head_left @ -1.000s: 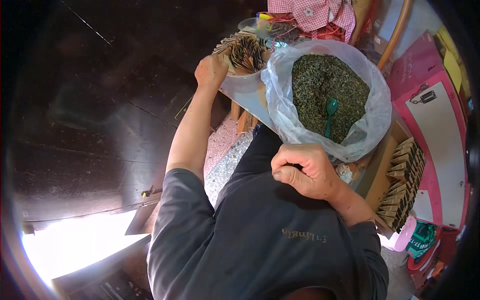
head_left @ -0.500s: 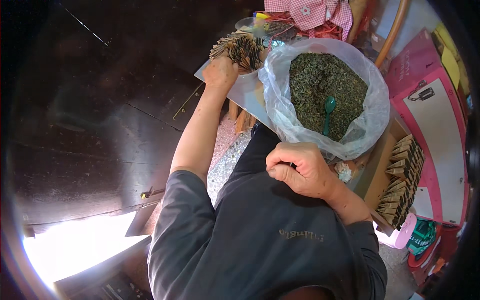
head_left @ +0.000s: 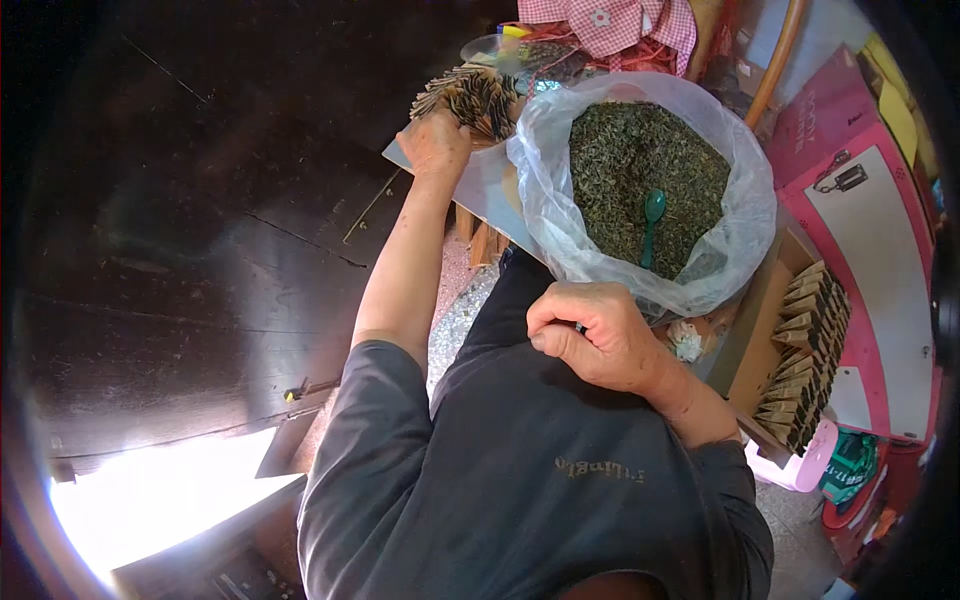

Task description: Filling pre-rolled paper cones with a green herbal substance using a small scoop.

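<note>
My left hand [head_left: 440,140] reaches to a pile of folded kraft-paper pieces [head_left: 470,95] on a pale board [head_left: 488,195], its fingers curled at the pile's near edge; what they hold is hidden. My right hand [head_left: 585,325] is closed in front of my dark shirt, with something small and dark just visible inside that I cannot make out. Above it stands a clear plastic bag [head_left: 745,240] full of dried green leaves [head_left: 620,160], with a green plastic spoon [head_left: 652,220] lying on them. A cardboard box [head_left: 750,350] to the right holds rows of small kraft packets [head_left: 800,370].
A dark wooden surface [head_left: 200,200] fills the left. At the right stands a pink and white case [head_left: 870,280] with a latch, above a pink container [head_left: 800,460]. Pink gingham cloth [head_left: 610,25] lies at the back beside a curved wooden rail [head_left: 775,60].
My left hand first moved a little right into the paper pile, then slightly left with the shifting view. My right hand has risen slightly, still closed. The whole view has shifted slightly.
</note>
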Action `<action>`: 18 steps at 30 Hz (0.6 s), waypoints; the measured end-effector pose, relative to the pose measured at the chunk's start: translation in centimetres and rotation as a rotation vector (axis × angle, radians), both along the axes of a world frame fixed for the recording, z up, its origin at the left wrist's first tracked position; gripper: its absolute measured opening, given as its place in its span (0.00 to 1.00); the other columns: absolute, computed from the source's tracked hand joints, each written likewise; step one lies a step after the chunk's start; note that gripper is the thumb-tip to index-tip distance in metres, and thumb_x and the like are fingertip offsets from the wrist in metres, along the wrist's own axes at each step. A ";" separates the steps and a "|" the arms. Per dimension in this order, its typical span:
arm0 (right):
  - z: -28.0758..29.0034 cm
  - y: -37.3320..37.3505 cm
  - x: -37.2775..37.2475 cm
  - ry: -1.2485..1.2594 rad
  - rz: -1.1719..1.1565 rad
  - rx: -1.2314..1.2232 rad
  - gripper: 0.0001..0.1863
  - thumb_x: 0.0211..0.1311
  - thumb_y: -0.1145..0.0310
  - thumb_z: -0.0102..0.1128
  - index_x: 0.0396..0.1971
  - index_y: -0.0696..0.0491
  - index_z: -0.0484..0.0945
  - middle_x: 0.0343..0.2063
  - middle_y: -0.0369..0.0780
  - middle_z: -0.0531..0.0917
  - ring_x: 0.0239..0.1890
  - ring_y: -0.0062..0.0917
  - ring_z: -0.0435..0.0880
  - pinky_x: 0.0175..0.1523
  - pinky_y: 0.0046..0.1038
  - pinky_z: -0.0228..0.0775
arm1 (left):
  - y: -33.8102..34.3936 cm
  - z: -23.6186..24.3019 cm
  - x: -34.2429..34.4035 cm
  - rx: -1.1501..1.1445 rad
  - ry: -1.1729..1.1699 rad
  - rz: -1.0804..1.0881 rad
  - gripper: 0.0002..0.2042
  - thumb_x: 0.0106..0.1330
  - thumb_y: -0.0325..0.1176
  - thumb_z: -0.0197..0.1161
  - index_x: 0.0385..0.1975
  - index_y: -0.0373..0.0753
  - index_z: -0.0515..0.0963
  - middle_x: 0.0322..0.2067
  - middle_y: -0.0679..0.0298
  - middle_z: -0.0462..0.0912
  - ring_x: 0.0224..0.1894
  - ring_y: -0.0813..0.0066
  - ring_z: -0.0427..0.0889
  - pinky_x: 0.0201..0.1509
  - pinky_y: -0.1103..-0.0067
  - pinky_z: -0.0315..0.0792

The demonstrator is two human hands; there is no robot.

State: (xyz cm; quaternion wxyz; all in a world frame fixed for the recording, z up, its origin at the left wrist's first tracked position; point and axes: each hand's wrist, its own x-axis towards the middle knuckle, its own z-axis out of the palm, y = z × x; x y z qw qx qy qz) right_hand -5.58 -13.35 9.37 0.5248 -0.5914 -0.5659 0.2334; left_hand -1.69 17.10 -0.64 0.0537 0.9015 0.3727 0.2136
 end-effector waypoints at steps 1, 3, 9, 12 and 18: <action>0.0 -0.1 0.0 0.001 -0.002 0.001 0.04 0.57 0.74 0.58 0.25 0.57 0.76 0.21 0.36 0.78 0.24 0.21 0.77 0.30 0.22 0.68 | 0.1 -0.4 0.3 0.022 -0.005 0.024 0.10 0.54 0.41 0.60 0.31 0.46 0.82 0.30 0.58 0.84 0.39 0.59 0.82 0.44 0.64 0.67; -0.1 -0.2 0.1 0.013 -0.002 -0.007 0.04 0.57 0.74 0.58 0.25 0.57 0.76 0.21 0.36 0.78 0.23 0.21 0.77 0.30 0.22 0.68 | 0.5 -0.9 0.9 -0.019 -0.035 0.054 0.10 0.54 0.41 0.59 0.30 0.46 0.82 0.29 0.58 0.84 0.38 0.58 0.83 0.44 0.64 0.67; -0.4 -0.3 0.3 -0.022 -0.032 0.003 0.03 0.57 0.74 0.59 0.26 0.57 0.76 0.21 0.36 0.78 0.23 0.20 0.76 0.30 0.21 0.68 | 1.3 0.4 -0.2 -0.020 -0.092 0.007 0.11 0.56 0.41 0.55 0.27 0.43 0.82 0.29 0.56 0.84 0.36 0.56 0.82 0.41 0.63 0.68; -0.6 -0.4 0.5 0.000 -0.037 -0.006 0.03 0.57 0.74 0.59 0.26 0.57 0.77 0.21 0.36 0.78 0.23 0.20 0.76 0.30 0.21 0.67 | 1.7 2.9 -2.1 0.062 -0.179 -0.044 0.11 0.55 0.40 0.56 0.26 0.42 0.82 0.27 0.56 0.83 0.34 0.55 0.82 0.37 0.65 0.71; -0.8 -0.3 0.5 -0.015 -0.030 -0.001 0.03 0.57 0.74 0.59 0.26 0.57 0.77 0.21 0.36 0.78 0.23 0.20 0.76 0.29 0.22 0.68 | 0.7 7.8 -6.9 -0.003 -0.306 -0.076 0.09 0.57 0.38 0.60 0.30 0.40 0.81 0.26 0.59 0.83 0.31 0.65 0.84 0.38 0.75 0.74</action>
